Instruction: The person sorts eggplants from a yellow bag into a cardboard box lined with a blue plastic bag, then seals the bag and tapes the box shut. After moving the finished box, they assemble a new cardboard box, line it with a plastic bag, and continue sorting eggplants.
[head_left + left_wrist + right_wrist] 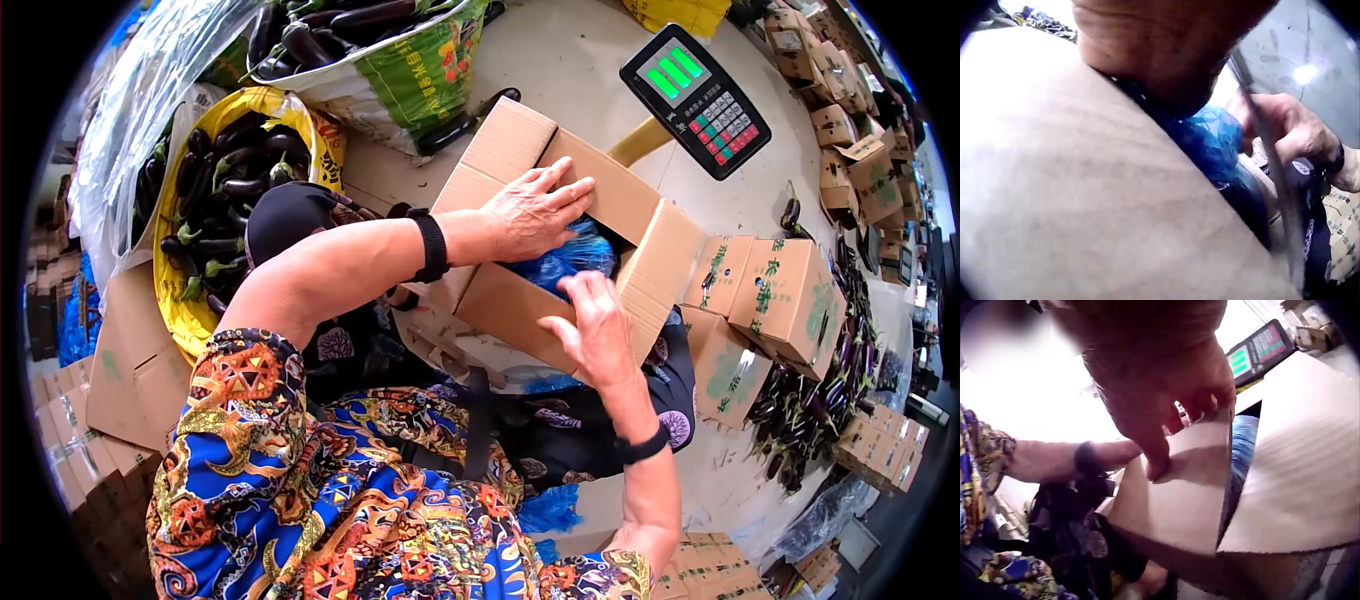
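Note:
An unsealed cardboard box sits tilted before the person, its flaps spread, with blue plastic bagging showing inside. Across the opening reaches the left hand, its fingers fairly straight and resting against the far flap. On the near side, the right hand grips the box edge. Its thumb lies on the outside of the flap, while the bent fingers go over the edge beside the blue bagging. The left wrist view shows the right hand close to the bagging; the left fingers are hidden there.
A scale display with lit green digits stands beyond the box. Eggplants fill a yellow sack and a green-white sack at left. Closed boxes stand at right, beside a heap of eggplants on the floor.

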### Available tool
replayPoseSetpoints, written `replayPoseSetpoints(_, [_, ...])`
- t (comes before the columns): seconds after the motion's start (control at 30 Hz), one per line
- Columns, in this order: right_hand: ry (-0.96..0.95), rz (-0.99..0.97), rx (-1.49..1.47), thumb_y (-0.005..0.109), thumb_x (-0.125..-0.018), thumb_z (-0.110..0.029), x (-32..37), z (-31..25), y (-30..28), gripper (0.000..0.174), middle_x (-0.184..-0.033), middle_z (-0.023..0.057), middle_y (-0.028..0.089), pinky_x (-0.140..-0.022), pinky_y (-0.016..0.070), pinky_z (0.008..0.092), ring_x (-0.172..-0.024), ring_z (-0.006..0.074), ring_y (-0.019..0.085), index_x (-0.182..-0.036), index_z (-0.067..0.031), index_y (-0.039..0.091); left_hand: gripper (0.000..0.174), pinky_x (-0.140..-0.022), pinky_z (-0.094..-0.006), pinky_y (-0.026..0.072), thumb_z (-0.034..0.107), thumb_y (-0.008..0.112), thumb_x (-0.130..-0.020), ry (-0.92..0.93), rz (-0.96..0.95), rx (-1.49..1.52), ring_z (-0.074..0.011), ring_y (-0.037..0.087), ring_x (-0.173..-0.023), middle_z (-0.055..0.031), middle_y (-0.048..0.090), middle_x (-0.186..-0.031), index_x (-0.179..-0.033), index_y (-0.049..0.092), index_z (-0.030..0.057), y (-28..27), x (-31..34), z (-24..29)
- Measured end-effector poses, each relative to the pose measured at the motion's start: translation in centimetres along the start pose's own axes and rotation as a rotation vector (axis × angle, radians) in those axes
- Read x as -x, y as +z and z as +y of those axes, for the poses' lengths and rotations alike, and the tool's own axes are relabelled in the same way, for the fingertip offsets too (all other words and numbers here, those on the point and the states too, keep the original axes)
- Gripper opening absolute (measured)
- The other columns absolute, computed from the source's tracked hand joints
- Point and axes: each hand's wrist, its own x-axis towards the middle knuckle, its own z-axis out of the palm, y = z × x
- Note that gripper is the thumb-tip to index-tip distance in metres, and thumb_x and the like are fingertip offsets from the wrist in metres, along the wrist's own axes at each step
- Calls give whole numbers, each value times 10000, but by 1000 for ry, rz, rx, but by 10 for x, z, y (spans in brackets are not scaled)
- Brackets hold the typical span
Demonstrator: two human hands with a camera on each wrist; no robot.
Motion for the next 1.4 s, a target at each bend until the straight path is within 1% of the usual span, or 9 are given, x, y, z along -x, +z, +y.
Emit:
replayPoseSetpoints(0.3, [12,-15,85,799,-707,-176,1,4,22,429,-1089,111,603,-902,446,445,-1046,302,557,-1093,-57,653,675,-1089,-589,329,298,666,-854,-288,-75,140,-460,182,-1446,-191,247,-1559,-1394,431,-32,21,3,35])
replayPoseSetpoints(0.43, [287,520,378,791,-763,-214,29,25,-13,621,-1346,217,521,-1052,365,475,-1268,380,472,-1297,-9,548,650,-1083,-584,332,287,649,-868,-271,-59,111,-460,203,-1438,-196,256,-1555,-1392,436,-32,19,7,31])
replayPoseSetpoints(0.5, [715,476,116,726,-869,-231,54,65,-14,635,-1266,277,558,-1033,408,451,-1185,393,542,-1341,82,439,642,-1084,-581,328,286,642,-873,-265,-63,119,-457,206,-1438,-195,258,-1556,-1391,437,-33,18,4,35])
replayPoseSetpoints(0.57, [819,253,-898,682,-911,-249,76,77,-12,647,-1273,259,579,-1019,437,400,-1164,309,581,-1381,94,399,637,-1095,-581,312,294,629,-886,-272,-61,118,-449,198,-1444,-193,252,-1561,-1395,435,-35,19,4,36])
replayPoseSetpoints(0.77, [396,215,-416,875,-685,-341,59,-21,13,1185,-1368,340,459,-1008,458,440,-1194,462,546,-1515,62,132,642,-1110,-580,295,311,604,-904,-291,-121,125,-449,172,-1455,-192,235,-1570,-1419,409,-18,15,5,31])
replayPoseSetpoints(0.93, [180,174,27,889,-611,-354,59,-22,39,1251,-1537,317,217,-1107,302,530,-1409,485,264,-1518,59,134,673,-1092,-617,302,303,588,-907,-262,-148,144,-477,143,-1456,-204,193,-1582,-1455,349,-7,17,6,27])
replayPoseSetpoints(1.17, [135,167,299,876,-585,-305,50,-5,74,1183,-1562,275,210,-1104,255,567,-1450,425,218,-1521,-10,216,622,-1060,-612,344,241,644,-844,-155,-288,129,-435,245,-1433,-196,298,-1532,-1402,445,50,0,-3,6])
replayPoseSetpoints(1.3, [126,188,341,853,-576,-222,48,-10,72,1104,-1558,223,264,-1093,269,541,-1437,421,240,-1524,-132,294,707,-1040,-517,405,323,754,-798,-472,292,-215,-384,384,-1368,-208,429,-1448,-1383,458,59,-47,-4,-29])
replayPoseSetpoints(1.4, [118,215,359,835,-569,-177,43,-8,71,1059,-1558,171,295,-1085,280,522,-1428,427,247,-1508,-172,346,596,-868,-409,509,300,758,-762,-998,-16,538,-374,641,-966,-195,671,-1057,-1248,578,6,-32,18,-82])
